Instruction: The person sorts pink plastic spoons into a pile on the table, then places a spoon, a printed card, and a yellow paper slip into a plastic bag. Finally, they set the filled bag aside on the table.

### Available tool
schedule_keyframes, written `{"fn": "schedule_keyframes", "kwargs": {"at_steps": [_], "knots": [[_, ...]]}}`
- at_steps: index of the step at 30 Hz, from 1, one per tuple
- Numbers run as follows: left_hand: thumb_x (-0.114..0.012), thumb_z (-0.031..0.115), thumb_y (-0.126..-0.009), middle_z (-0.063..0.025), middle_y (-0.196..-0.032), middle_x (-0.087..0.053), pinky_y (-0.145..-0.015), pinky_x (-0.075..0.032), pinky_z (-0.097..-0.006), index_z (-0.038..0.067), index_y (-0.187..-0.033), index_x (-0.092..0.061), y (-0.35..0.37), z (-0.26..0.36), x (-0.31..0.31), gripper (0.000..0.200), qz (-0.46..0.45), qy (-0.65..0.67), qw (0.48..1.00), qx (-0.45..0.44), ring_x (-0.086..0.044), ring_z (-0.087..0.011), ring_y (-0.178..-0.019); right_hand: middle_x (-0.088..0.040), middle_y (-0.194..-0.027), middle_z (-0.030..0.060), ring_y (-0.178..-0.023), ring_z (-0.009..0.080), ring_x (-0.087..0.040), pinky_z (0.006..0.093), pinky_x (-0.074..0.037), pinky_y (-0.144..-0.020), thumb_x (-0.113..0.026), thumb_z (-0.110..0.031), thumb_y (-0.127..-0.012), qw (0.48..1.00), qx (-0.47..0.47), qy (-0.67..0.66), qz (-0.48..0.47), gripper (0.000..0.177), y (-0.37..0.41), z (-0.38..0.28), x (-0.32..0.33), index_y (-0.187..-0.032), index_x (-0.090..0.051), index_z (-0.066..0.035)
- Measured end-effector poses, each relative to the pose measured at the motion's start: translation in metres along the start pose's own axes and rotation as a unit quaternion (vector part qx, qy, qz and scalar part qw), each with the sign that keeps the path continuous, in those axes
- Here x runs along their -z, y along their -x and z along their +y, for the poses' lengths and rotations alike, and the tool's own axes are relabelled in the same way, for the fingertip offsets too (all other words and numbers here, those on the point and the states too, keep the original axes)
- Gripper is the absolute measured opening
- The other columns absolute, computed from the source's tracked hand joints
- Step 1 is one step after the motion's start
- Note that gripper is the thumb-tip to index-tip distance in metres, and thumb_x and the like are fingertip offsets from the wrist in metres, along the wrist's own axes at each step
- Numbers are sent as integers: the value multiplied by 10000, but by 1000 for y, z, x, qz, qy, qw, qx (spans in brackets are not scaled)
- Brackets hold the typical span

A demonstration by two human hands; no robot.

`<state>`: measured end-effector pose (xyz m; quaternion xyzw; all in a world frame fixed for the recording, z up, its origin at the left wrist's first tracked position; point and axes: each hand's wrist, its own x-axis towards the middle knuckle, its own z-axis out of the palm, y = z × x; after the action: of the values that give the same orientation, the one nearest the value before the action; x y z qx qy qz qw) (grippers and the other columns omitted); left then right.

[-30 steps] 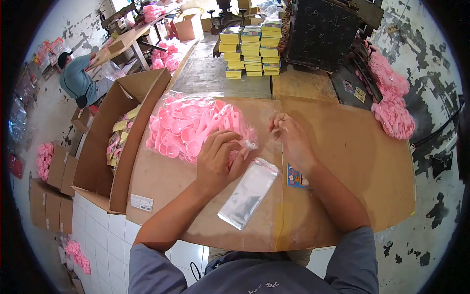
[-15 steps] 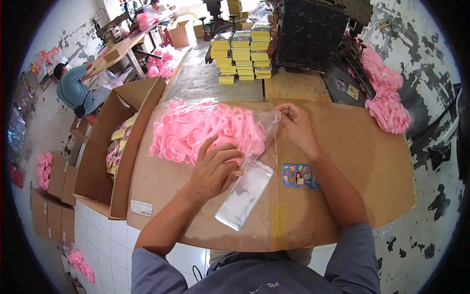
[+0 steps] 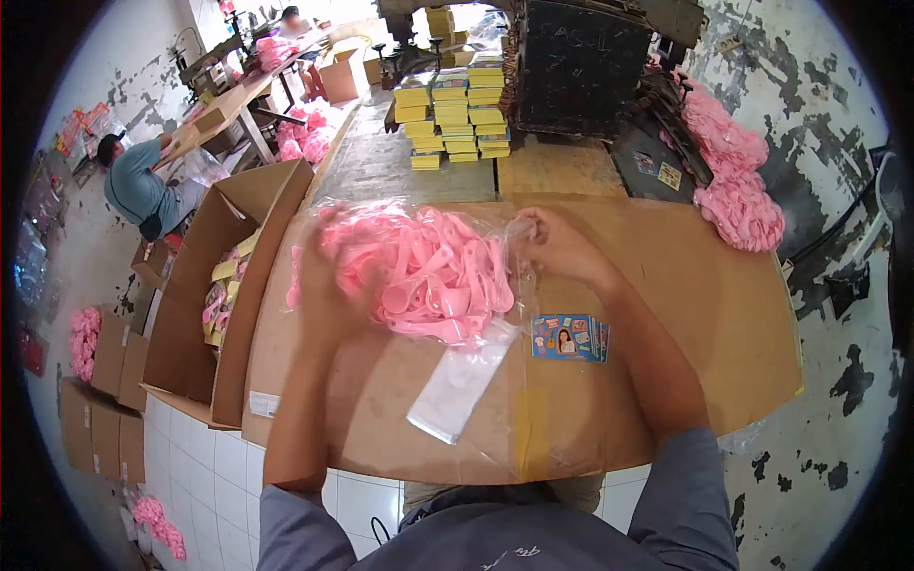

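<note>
A heap of pink plastic spoons (image 3: 443,276) lies in a clear plastic bag (image 3: 522,278) on the cardboard-covered table. The fingers of my right hand (image 3: 562,249) are pinched on the bag's right edge. My left hand (image 3: 335,271) is over the left part of the heap, smeared by motion, so its fingers cannot be read. Below the heap, a stack of clear cellophane sleeves (image 3: 462,385) lies at a slant. To the right of these is a small pile of blue printed cards (image 3: 569,339), with a picture of a person on top.
An open cardboard box (image 3: 228,404) with packed pieces inside stands left of the table. Stacks of yellow-edged cards (image 3: 452,119) stand at the back beside a black metal box (image 3: 566,71). Pink bundles (image 3: 738,205) lie at the far right. A co-worker (image 3: 143,186) sits at the left.
My left hand has moved left and up from the front of the bag to its left side. The spoons have shifted and more show at the front. My right hand keeps the bag's edge.
</note>
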<state>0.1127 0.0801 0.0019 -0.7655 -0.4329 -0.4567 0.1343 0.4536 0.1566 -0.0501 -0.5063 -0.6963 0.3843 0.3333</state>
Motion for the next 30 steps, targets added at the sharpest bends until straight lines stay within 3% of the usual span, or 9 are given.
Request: {"fn": "schedule_keyframes", "kwargs": {"at_steps": [3,6,8,12,15,20,23,26,30], "knots": [[-781,267,-897,-146,-1102,-701,-933,-527,-390,67,-1211,-695,3,-78,14,382,31,-168,981,94,-677,-295,-1026,-656,-1261,98,-1024,165,-668,310,-554,-855,-824,-135,-831,982,131,136,3,631,10,7,-8,-1392,-555,-29],[-707,270,-978,-98,-890,-715,-757,-541,-331,11,-1116,-703,28,-129,20,294,-183,40,902,388,-677,-188,-808,-620,-1333,133,-1096,198,-656,321,-555,-901,-849,-99,-795,992,75,74,-64,705,0,-3,8,-1422,-533,-35],[-674,277,-1008,-53,-821,-701,-664,-506,-309,-4,-1049,-704,39,-134,26,285,-158,73,911,374,-631,-137,-719,-608,-1352,148,-1137,216,-642,325,-555,-915,-824,-61,-813,996,15,-22,-89,684,-13,6,14,-1428,-526,-36],[-603,287,-1063,-8,-844,-702,-626,-464,-258,12,-983,-703,53,-130,19,303,20,234,896,378,-599,-89,-710,-635,-1285,180,-1102,298,-666,388,-556,-899,-778,-111,-867,991,103,-75,39,628,-8,11,-9,-1442,-528,-64],[-572,284,-1081,-20,-934,-724,-702,-521,-264,49,-1015,-700,60,-156,16,276,150,440,812,353,-653,-104,-797,-613,-1331,194,-1147,342,-651,412,-535,-959,-749,-121,-897,990,137,22,29,564,8,5,-12,-1419,-548,-53],[-548,223,-1087,-69,-1153,-675,-883,-541,-294,41,-1203,-621,53,-141,22,227,170,585,647,459,-647,-125,-1026,-607,-1348,205,-1213,414,-594,440,-473,-1052,-749,-157,-886,974,109,198,-31,577,8,12,-4,-1415,-541,-55],[-554,179,-1082,-57,-1099,-646,-881,-523,-304,26,-1294,-579,95,-205,13,263,165,344,807,450,-617,-118,-972,-641,-1274,203,-1193,373,-621,422,-502,-1012,-700,-137,-897,964,177,194,-46,466,3,20,4,-1342,-600,-41],[-569,162,-1064,-58,-1144,-606,-861,-484,-259,12,-1388,-506,77,-160,15,363,192,265,841,431,-577,-118,-965,-666,-1206,208,-1144,371,-635,429,-508,-978,-681,-115,-879,976,72,203,15,409,10,1,10,-1275,-632,-21],[-627,250,-1028,-129,-1290,-605,-975,-461,-287,-10,-1400,-521,66,-141,22,466,123,172,889,406,-587,-164,-1113,-667,-1176,213,-1073,373,-641,443,-509,-939,-678,-142,-882,958,132,256,2,411,0,30,33,-1265,-621,-2]]}}
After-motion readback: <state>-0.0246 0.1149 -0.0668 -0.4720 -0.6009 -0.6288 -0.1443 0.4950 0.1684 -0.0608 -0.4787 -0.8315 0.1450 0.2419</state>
